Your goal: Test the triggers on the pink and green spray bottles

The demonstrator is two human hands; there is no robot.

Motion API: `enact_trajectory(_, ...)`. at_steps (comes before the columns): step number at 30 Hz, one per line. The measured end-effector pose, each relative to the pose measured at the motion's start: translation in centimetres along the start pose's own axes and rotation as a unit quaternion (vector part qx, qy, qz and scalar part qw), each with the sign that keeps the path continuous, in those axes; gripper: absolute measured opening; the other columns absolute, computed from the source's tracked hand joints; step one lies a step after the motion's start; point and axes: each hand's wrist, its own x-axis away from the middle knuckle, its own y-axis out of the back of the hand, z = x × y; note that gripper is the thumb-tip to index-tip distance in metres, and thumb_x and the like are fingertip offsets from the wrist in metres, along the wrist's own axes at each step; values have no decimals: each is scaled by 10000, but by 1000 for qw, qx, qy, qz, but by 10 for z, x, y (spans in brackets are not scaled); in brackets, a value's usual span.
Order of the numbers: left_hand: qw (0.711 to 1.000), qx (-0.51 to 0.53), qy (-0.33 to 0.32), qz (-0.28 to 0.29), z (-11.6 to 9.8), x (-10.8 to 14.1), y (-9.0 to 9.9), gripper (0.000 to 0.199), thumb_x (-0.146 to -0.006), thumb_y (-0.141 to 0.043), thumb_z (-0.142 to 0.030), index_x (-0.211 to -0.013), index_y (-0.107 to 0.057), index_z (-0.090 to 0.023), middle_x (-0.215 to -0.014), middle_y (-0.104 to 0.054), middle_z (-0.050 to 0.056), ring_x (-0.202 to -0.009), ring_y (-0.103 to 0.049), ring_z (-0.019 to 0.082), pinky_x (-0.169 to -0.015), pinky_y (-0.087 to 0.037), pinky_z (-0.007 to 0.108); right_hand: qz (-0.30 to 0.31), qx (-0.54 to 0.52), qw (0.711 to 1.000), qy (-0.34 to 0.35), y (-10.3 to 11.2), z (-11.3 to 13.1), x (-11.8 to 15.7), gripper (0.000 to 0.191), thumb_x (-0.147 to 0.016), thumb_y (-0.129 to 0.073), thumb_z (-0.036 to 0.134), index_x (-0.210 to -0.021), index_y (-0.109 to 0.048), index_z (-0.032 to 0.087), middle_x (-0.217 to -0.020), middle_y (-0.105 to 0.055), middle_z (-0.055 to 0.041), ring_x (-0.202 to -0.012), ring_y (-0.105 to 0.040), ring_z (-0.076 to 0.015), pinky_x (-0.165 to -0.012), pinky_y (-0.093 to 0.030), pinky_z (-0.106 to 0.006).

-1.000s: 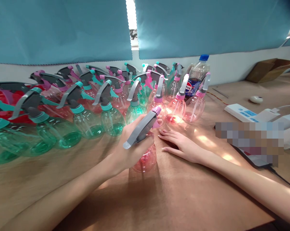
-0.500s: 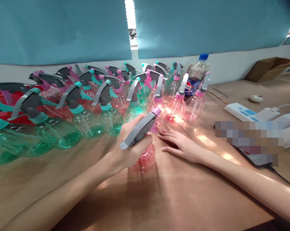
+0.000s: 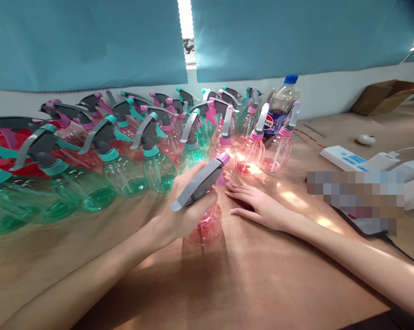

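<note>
My left hand (image 3: pixel 189 201) is wrapped round the neck of a pink spray bottle (image 3: pixel 207 227), which stands upright on the brown table (image 3: pixel 262 284). Its grey and pink spray head rises above my fingers. To the right of this bottle, my right hand (image 3: pixel 255 201) lies on the tabletop with its fingers spread and holds nothing. Just beyond my hands stand a green spray bottle (image 3: pixel 158 172) and a pink spray bottle (image 3: pixel 251 153), part of a group of several green and pink ones.
A cola bottle with a blue cap (image 3: pixel 278 105) stands behind the pink bottles. On the right are a white power strip (image 3: pixel 344 158), a blurred-out device, a white mouse (image 3: pixel 365 140) and an open cardboard box (image 3: pixel 382 97). Blue curtains (image 3: pixel 278 36) hang behind.
</note>
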Motion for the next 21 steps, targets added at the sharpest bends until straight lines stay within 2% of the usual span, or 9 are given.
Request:
enact_trajectory(3, 1000, 25, 11, 1, 2, 2, -1, 111, -739, -544, -153, -753, -456, -219, -647, -444, -45, -534, -388, 120, -514, -311, 284, 2, 2, 1000, 0, 1, 0, 0, 510, -961, -473, 477, -1365, -531, 172, -1452, -489, -143, -1369, -417, -307, -1105, -378, -547)
enact_trajectory(6, 999, 35, 18, -2, 4, 3, -3, 102, -757, -570, -158, -803, -501, -216, -666, -486, -43, -529, -402, 113, -542, -371, 283, 2, 3, 1000, 1, 1, 0, 0, 514, -963, -468, 478, -1362, -534, 161, -1453, -486, -149, -1373, -410, -306, -1106, -376, -546)
enact_trajectory(10, 999, 38, 8, -21, 5, 1, -6, 87, -775, -598, -181, -790, -519, -216, -682, -524, -30, -548, -444, 121, -561, -409, 287, -2, 7, 1000, 5, 0, -2, 1, 507, -958, -485, 476, -1379, -519, 193, -1454, -491, -130, -1384, -396, -294, -1113, -367, -541)
enact_trajectory(15, 999, 40, 3, -31, 5, 0, -7, 97, -765, -611, -177, -753, -521, -211, -689, -539, -21, -569, -491, 133, -561, -420, 293, -1, 7, 1000, 6, 0, -3, 2, 526, -961, -475, 480, -1373, -523, 156, -1457, -480, -152, -1387, -392, -290, -1119, -363, -522)
enact_trajectory(21, 999, 38, 6, -33, 4, 1, -7, 67, -771, -599, -172, -825, -585, -209, -759, -620, 7, -682, -598, 179, -612, -481, 319, 4, 12, 1000, 4, 1, -2, 1, 528, -966, -464, 483, -1365, -526, 143, -1472, -460, -155, -1384, -397, -290, -1120, -362, -520)
